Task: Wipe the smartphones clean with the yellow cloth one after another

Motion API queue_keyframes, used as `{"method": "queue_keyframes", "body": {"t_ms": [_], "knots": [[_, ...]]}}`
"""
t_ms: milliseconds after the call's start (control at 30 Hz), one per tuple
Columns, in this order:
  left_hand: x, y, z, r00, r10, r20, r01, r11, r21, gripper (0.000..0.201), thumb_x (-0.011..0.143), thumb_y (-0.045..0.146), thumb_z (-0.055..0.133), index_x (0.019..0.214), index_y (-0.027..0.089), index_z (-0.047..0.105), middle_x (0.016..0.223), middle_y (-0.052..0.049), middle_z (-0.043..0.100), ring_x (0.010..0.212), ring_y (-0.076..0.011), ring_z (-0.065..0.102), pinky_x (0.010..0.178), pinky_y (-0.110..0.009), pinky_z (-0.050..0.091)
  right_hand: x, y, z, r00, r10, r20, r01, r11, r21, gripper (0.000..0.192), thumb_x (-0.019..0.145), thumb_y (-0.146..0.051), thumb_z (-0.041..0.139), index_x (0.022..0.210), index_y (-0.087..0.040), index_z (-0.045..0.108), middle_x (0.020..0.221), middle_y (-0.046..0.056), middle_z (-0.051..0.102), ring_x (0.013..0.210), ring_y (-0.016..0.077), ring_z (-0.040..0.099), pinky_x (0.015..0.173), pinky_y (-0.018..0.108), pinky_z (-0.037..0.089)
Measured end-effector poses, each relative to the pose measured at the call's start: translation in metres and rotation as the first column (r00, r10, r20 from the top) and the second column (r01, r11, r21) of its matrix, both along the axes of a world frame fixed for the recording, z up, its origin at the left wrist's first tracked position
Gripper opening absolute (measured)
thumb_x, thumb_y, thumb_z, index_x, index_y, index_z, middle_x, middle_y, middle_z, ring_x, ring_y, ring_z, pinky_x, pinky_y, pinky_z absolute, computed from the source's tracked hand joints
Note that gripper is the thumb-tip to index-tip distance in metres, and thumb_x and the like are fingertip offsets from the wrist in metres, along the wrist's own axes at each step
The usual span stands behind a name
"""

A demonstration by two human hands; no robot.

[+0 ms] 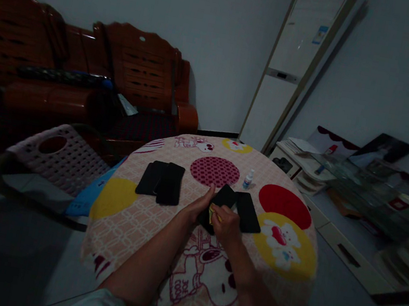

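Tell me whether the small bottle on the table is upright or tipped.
Upright: the bottle stands on its base on the tablecloth, its white cap at the top.

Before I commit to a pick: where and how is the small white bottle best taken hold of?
Probably around the body of the small white bottle, below its cap, coming in level from the person's right. It stands upright and its body looks wider than the top; the right hand and a flat black slab sit on its near side.
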State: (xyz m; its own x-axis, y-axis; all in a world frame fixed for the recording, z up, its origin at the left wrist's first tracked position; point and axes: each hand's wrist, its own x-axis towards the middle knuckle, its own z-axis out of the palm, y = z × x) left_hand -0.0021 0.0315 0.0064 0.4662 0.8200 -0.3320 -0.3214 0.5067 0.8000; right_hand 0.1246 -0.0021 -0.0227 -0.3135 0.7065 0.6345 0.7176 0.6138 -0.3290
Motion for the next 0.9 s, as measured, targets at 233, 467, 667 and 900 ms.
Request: {"method": "queue_keyframes", "body": {"t_ms": [233,467,667,900], "knots": [[0.003,-0.006,0.002,0.999,-0.02,-0.049,0.021,1.0,0.022,0.063,0.08,0.072,0.038,0.091,0.015,0.064,0.062,-0.001,0.062,0.058,-0.0128,0.059,0.061,-0.022,0.046,0.005,0.006,0.005,0.983,-0.149,-0.11,0.153,0.988,0.026,0.029,0.088,-0.017,0.044,0.101,-0.015,0.07,0.07,0.004,0.06,0.061,0.0116,0.056,0.059,0.021,0.04],[0.007,-0.01,-0.001,0.98,-0.172,-0.097,0.178,0.982,0.062,0.067,0.077,0.074,0.039,0.089,0.014,0.063,0.068,-0.007,0.066,0.06,-0.0184,0.062,0.062,-0.03,0.049,0.02,0.015,0.011,0.948,-0.258,-0.188,0.277,0.958,0.081,0.029,0.089,-0.018,0.043,0.096,-0.013,0.071,0.072,0.007,0.062,0.067,0.015,0.058,0.064,0.024,0.043],[0.005,-0.01,-0.004,0.971,-0.234,-0.053,0.238,0.968,0.081,0.065,0.079,0.072,0.04,0.095,0.013,0.063,0.073,-0.011,0.068,0.061,-0.0204,0.064,0.062,-0.031,0.05,0.029,0.021,0.009,0.92,-0.309,-0.24,0.328,0.944,0.041,0.03,0.088,-0.019,0.044,0.099,-0.014,0.071,0.077,0.008,0.065,0.07,0.0164,0.06,0.067,0.025,0.044],[-0.001,-0.005,-0.007,0.934,-0.327,0.146,0.32,0.945,0.071,0.07,0.082,0.07,0.036,0.104,0.009,0.063,0.088,-0.017,0.069,0.069,-0.0209,0.066,0.066,-0.031,0.051,0.04,0.026,0.008,0.885,-0.391,-0.251,0.408,0.913,0.018,0.03,0.085,-0.019,0.045,0.096,-0.012,0.072,0.078,0.01,0.069,0.07,0.0176,0.061,0.067,0.026,0.045]]}}
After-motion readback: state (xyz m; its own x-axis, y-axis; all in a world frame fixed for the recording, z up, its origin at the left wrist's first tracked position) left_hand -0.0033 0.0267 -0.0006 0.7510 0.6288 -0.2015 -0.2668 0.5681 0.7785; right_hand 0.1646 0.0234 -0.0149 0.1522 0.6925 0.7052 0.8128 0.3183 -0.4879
